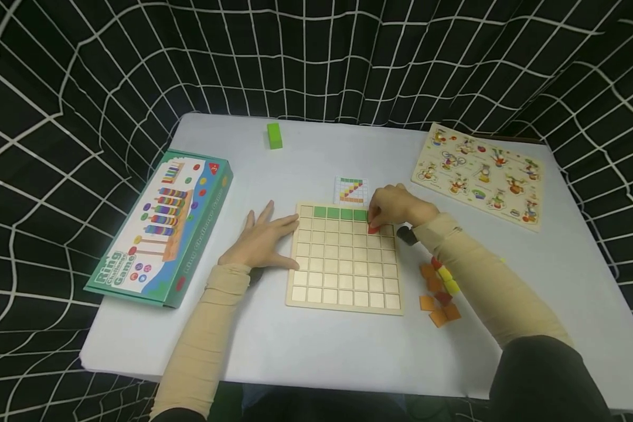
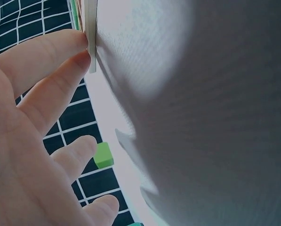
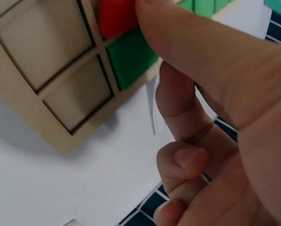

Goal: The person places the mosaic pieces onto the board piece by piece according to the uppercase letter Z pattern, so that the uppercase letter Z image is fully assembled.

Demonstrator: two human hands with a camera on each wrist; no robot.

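A wooden grid board (image 1: 343, 293) lies in the middle of the white table. Several green tiles (image 1: 339, 213) fill its top row. My right hand (image 1: 387, 218) is curled over the board's upper right and pinches a red tile (image 1: 373, 230) at the second row, just below the last green tile (image 3: 131, 56). The right wrist view shows a fingertip on the red tile (image 3: 116, 16), with the other fingers curled. My left hand (image 1: 271, 225) lies flat on the table. Its fingertips (image 2: 81, 52) touch the board's left edge (image 2: 90, 37).
A small pattern card (image 1: 351, 190) lies behind the board. Loose orange, red and yellow tiles (image 1: 439, 290) sit right of it, under my right forearm. A ring game box (image 1: 163, 225) is at the left, a green block (image 1: 275, 135) far back, an animal puzzle (image 1: 480, 174) back right.
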